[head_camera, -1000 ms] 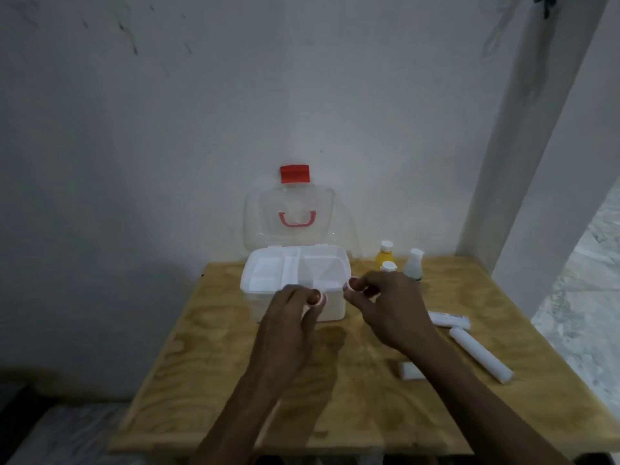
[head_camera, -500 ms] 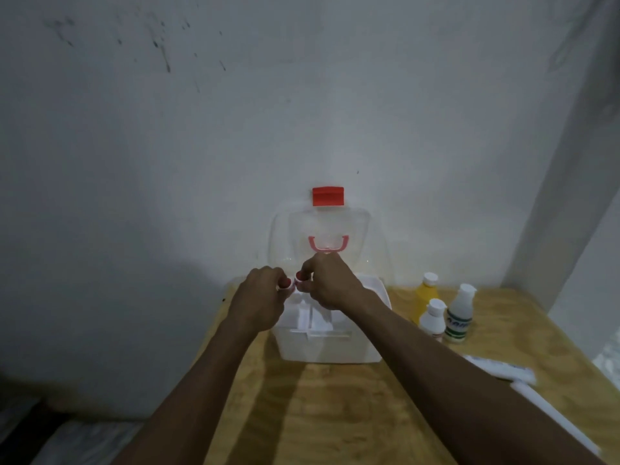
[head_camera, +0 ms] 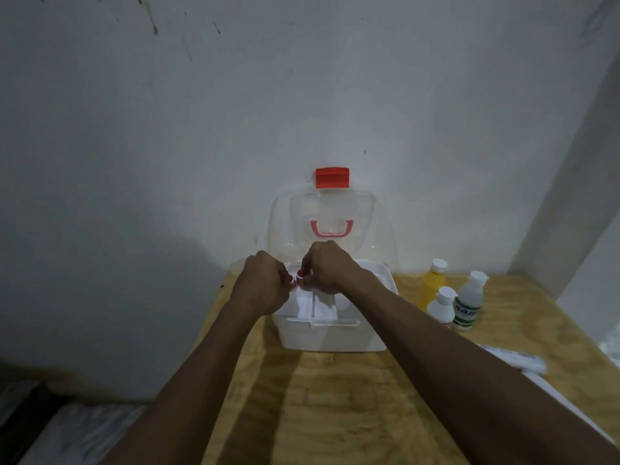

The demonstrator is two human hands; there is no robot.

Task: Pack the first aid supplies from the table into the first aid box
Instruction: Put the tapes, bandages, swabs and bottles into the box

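Note:
The white first aid box [head_camera: 335, 337] stands open at the back of the wooden table [head_camera: 335, 414]. Its clear lid [head_camera: 379, 229], with a red latch [head_camera: 332, 177] and a pink handle [head_camera: 331, 228], leans on the wall. My left hand [head_camera: 265, 286] and my right hand [head_camera: 330, 266] hover over the back-left part of the box's divided tray. Each pinches a small round red-and-white item [head_camera: 297, 278]. The two items meet between my fingertips and are mostly hidden by my fingers.
To the right of the box stand a yellow bottle [head_camera: 432, 286], a small white bottle [head_camera: 442, 307] and a green-labelled bottle [head_camera: 469, 302]. A white packet [head_camera: 516, 360] and a long white roll [head_camera: 570, 407] lie near the table's right edge. The wall rises just behind the box.
Both hands moved forward from in front of the box to over its tray, carrying the small items, and came close together. My view has shifted nearer to the box.

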